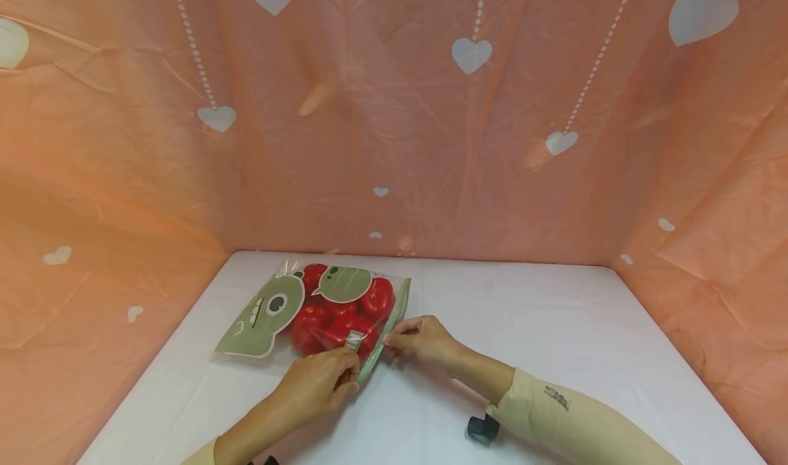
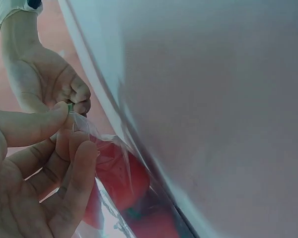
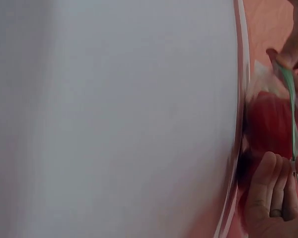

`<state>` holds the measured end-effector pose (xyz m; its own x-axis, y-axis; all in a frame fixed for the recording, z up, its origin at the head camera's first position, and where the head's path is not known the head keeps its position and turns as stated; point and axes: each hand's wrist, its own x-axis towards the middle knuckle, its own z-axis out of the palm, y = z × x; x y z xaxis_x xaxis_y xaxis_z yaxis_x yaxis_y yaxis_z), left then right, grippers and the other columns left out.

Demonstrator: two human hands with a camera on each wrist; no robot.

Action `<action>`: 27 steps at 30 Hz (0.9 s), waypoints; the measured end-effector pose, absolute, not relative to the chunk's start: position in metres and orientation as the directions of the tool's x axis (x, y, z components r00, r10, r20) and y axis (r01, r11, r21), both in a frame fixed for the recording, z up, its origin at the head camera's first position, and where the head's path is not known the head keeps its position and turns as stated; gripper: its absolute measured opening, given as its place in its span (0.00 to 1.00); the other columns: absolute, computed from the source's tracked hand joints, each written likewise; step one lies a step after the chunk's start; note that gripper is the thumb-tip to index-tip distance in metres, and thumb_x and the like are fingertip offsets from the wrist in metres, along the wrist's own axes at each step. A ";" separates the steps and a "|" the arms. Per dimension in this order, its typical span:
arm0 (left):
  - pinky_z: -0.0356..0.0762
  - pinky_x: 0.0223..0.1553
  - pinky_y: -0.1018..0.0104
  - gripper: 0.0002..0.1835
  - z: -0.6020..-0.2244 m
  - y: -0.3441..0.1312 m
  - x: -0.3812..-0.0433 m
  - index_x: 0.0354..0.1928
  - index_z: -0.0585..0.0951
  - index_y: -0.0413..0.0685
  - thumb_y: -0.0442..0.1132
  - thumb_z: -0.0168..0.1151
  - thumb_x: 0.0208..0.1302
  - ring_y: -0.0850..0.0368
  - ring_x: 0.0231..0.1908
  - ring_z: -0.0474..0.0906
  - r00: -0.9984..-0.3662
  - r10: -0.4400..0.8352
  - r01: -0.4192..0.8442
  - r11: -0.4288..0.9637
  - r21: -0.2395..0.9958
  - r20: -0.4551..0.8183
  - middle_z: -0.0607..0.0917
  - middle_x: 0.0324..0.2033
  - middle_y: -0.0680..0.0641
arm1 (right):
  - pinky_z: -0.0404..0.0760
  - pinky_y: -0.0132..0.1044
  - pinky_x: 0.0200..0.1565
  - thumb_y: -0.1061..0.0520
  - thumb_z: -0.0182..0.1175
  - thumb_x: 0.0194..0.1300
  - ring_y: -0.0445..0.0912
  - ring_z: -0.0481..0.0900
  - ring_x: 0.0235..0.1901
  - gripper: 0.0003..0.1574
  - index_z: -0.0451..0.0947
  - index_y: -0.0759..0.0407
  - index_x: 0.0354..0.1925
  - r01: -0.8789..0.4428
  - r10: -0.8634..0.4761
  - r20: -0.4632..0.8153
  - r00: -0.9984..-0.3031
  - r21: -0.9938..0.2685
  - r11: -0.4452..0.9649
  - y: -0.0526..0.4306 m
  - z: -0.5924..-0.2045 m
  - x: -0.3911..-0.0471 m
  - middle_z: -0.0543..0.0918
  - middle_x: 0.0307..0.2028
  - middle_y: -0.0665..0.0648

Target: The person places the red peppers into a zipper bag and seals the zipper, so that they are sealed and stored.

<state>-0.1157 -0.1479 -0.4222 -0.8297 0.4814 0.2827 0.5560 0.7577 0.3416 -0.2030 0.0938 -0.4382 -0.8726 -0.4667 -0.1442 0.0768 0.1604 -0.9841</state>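
A clear zip bag [image 1: 246, 331] with a green cartoon print lies on the white table, its green zip edge [image 1: 399, 308] towards the right. Inside are several glossy red tomato-like fruits [image 1: 310, 328]; a bit of green shows on one in the left wrist view. My left hand [image 1: 317, 383] pinches the near end of the green edge between thumb and fingers. Farther along that edge, my right hand [image 1: 425, 340] pinches a small pale zip slider [image 3: 293, 165] between thumb and fingertips. The bag's printed end is untouched by either hand.
The white table [image 1: 523, 314] extends to the right of the bag. Orange sheets with white hearts [image 1: 470, 55] hang at the back and both sides. A black wrist camera [image 1: 483, 429] sits below my right sleeve.
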 end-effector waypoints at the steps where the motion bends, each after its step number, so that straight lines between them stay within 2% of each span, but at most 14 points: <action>1: 0.65 0.24 0.70 0.19 -0.422 -0.148 -0.116 0.29 0.75 0.63 0.37 0.80 0.59 0.71 0.26 0.67 -0.830 0.482 0.556 0.758 0.341 0.281 0.70 0.26 0.65 | 0.89 0.38 0.35 0.63 0.70 0.70 0.44 0.88 0.27 0.09 0.87 0.72 0.41 0.073 -0.465 -0.141 -0.874 -0.984 0.160 0.095 -0.437 -0.205 0.91 0.32 0.61; 27: 0.66 0.25 0.71 0.18 -0.419 -0.148 -0.116 0.30 0.76 0.62 0.36 0.79 0.60 0.71 0.27 0.68 -0.822 0.506 0.569 0.739 0.359 0.260 0.71 0.27 0.64 | 0.85 0.35 0.30 0.63 0.71 0.71 0.45 0.88 0.26 0.10 0.87 0.73 0.43 -0.018 -0.379 -0.080 -0.922 -0.969 0.246 0.101 -0.434 -0.238 0.91 0.31 0.61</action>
<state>-0.1159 -0.1483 -0.4192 -0.8221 0.5064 0.2602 0.5693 0.7395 0.3593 -0.2377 0.1009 -0.4340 -0.9220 -0.3789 -0.0795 -0.0177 0.2465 -0.9690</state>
